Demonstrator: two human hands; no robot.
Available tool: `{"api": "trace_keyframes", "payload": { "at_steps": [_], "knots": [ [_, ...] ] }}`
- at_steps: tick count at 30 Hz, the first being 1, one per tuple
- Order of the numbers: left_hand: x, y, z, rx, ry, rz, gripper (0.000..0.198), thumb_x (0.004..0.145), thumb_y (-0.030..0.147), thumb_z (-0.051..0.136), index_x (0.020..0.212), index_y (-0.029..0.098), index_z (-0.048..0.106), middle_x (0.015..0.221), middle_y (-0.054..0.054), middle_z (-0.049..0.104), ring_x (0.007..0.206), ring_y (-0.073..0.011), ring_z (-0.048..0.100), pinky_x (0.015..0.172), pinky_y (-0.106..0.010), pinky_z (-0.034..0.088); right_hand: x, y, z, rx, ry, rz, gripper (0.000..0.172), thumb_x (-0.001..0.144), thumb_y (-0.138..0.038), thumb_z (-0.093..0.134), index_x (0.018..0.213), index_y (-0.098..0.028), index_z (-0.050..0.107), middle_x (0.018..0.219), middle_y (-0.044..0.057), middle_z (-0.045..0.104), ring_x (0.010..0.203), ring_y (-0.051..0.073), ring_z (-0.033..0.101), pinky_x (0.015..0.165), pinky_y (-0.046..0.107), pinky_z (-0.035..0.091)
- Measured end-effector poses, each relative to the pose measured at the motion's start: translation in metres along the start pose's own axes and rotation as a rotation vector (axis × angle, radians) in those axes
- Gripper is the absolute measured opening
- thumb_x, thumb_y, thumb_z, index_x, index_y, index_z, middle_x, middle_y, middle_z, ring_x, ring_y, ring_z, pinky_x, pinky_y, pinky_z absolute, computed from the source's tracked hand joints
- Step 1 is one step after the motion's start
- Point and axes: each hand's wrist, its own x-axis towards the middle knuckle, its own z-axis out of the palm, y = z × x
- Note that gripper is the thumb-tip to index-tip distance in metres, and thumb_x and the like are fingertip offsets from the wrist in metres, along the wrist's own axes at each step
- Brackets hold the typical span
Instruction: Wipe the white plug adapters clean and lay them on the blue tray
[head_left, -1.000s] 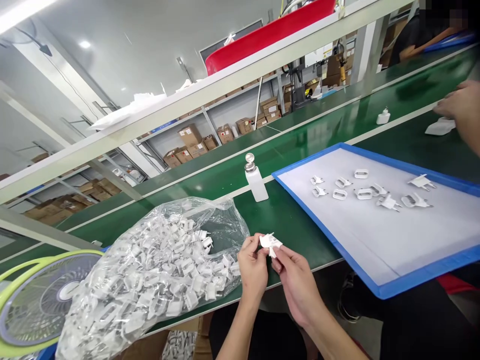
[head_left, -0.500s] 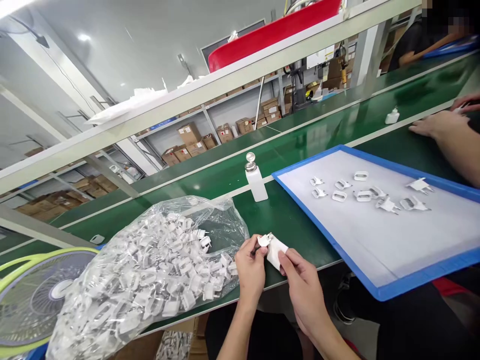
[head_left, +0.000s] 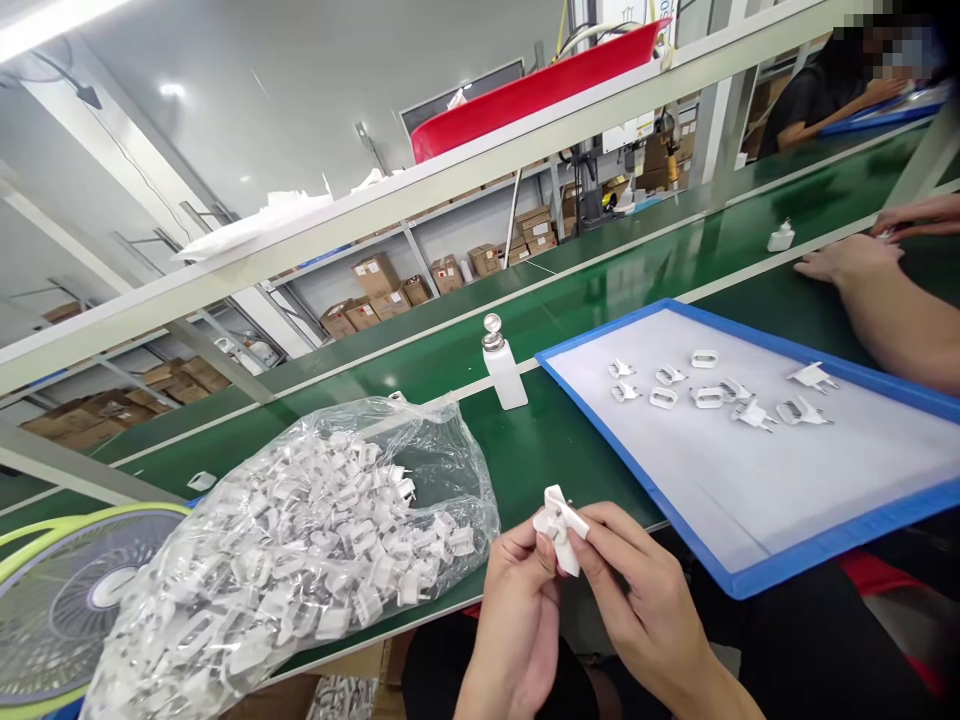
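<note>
Both hands have drawn back toward the body since half a second ago, from over the green tabletop (head_left: 555,440) beside the bag's mouth to its near edge. The left hand (head_left: 517,610) and the right hand (head_left: 649,600) are each pinched with thumb and fingertips on the small white plastic plug piece (head_left: 559,520), which is now raised between them just past the edge. Whether a wipe is folded round it cannot be told. The clear plastic bag of white plug parts (head_left: 300,540) lies as before at the left. The blue-rimmed white tray (head_left: 787,490) keeps its loose white plug parts (head_left: 705,390) in the same scatter. A co-worker's hand (head_left: 847,258) still rests flat on the tabletop, well apart at the right
</note>
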Motion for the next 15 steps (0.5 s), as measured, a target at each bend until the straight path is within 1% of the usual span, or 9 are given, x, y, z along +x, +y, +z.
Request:
{"api": "trace_keyframes", "payload": {
  "at_steps": [2, 4, 6, 7, 9, 11, 12, 13, 15],
  "knots": [
    [-0.002, -0.003, 0.003, -0.125, 0.043, -0.067, 0.016, 0.069, 0.012, 0.086, 0.065, 0.011, 0.070, 0.068, 0.000, 0.056, 0.066, -0.0083, 0.046, 0.068, -0.018, 0.046, -0.002, -0.003, -0.002, -0.024, -0.008, -0.019, 0.030, 0.103, -0.011, 0.047, 0.122, -0.025, 0.065, 0.109, 0.006, 0.059, 0.094, 0.015, 0.060, 0.077, 0.023, 0.050],
    [-0.003, -0.005, 0.004, -0.245, 0.093, -0.137, 0.015, 0.066, 0.004, 0.085, 0.065, 0.010, 0.070, 0.070, -0.001, 0.058, 0.064, -0.0079, 0.050, 0.067, -0.018, 0.050, -0.005, -0.004, -0.004, -0.016, -0.008, 0.005, 0.024, 0.103, -0.014, 0.048, 0.114, -0.025, 0.067, 0.106, 0.005, 0.060, 0.092, 0.015, 0.061, 0.075, 0.023, 0.050],
    [-0.003, -0.004, 0.005, -0.350, 0.147, -0.197, 0.008, 0.074, 0.004, 0.081, 0.074, 0.007, 0.073, 0.078, -0.005, 0.063, 0.065, -0.0082, 0.054, 0.066, -0.018, 0.052, -0.006, -0.006, -0.006, -0.009, 0.058, 0.088, 0.018, 0.103, -0.019, 0.049, 0.102, -0.024, 0.067, 0.098, 0.004, 0.059, 0.082, 0.013, 0.060, 0.070, 0.022, 0.049],
    [-0.004, -0.003, 0.006, -0.394, 0.169, -0.223, 0.003, 0.081, 0.005, 0.077, 0.080, 0.005, 0.074, 0.083, -0.009, 0.065, 0.066, -0.0086, 0.056, 0.064, -0.018, 0.053, -0.006, -0.007, -0.008, -0.018, 0.121, 0.143, 0.017, 0.103, -0.022, 0.051, 0.096, -0.023, 0.066, 0.093, 0.003, 0.059, 0.076, 0.012, 0.058, 0.066, 0.021, 0.047],
    [-0.006, 0.001, 0.008, -0.457, 0.202, -0.270, 0.013, 0.092, 0.010, 0.067, 0.086, 0.002, 0.075, 0.092, -0.014, 0.067, 0.069, -0.0098, 0.059, 0.062, -0.017, 0.053, -0.006, -0.010, -0.009, -0.055, 0.269, 0.258, 0.021, 0.103, -0.029, 0.053, 0.084, -0.022, 0.061, 0.084, 0.001, 0.056, 0.066, 0.011, 0.054, 0.058, 0.020, 0.044],
    [-0.009, 0.005, 0.010, -0.470, 0.216, -0.297, 0.019, 0.096, 0.013, 0.062, 0.088, 0.001, 0.075, 0.094, -0.017, 0.068, 0.071, -0.0105, 0.061, 0.060, -0.016, 0.053, -0.005, -0.014, -0.009, -0.077, 0.350, 0.346, 0.027, 0.101, -0.035, 0.055, 0.078, -0.022, 0.056, 0.078, 0.000, 0.053, 0.062, 0.011, 0.051, 0.054, 0.020, 0.042],
    [-0.010, 0.005, 0.011, -0.454, 0.217, -0.295, 0.019, 0.095, 0.014, 0.064, 0.088, 0.001, 0.076, 0.094, -0.017, 0.069, 0.071, -0.0106, 0.061, 0.060, -0.016, 0.053, -0.005, -0.016, -0.008, -0.072, 0.353, 0.370, 0.029, 0.100, -0.036, 0.056, 0.076, -0.022, 0.055, 0.076, -0.001, 0.052, 0.062, 0.012, 0.051, 0.055, 0.020, 0.042],
    [-0.012, 0.005, 0.011, -0.426, 0.211, -0.278, 0.016, 0.092, 0.015, 0.068, 0.087, 0.001, 0.076, 0.094, -0.016, 0.069, 0.071, -0.0106, 0.061, 0.061, -0.016, 0.053, -0.005, -0.019, -0.007, -0.054, 0.328, 0.385, 0.029, 0.100, -0.037, 0.056, 0.076, -0.022, 0.055, 0.076, -0.001, 0.052, 0.063, 0.012, 0.051, 0.056, 0.019, 0.043],
    [-0.013, 0.001, 0.010, -0.340, 0.183, -0.219, 0.017, 0.085, 0.019, 0.079, 0.087, 0.003, 0.077, 0.091, -0.014, 0.070, 0.072, -0.0107, 0.062, 0.066, -0.017, 0.055, -0.005, -0.024, -0.002, 0.028, 0.245, 0.398, 0.027, 0.099, -0.038, 0.057, 0.077, -0.022, 0.058, 0.077, 0.000, 0.053, 0.067, 0.013, 0.053, 0.060, 0.019, 0.045]
  ]
}}
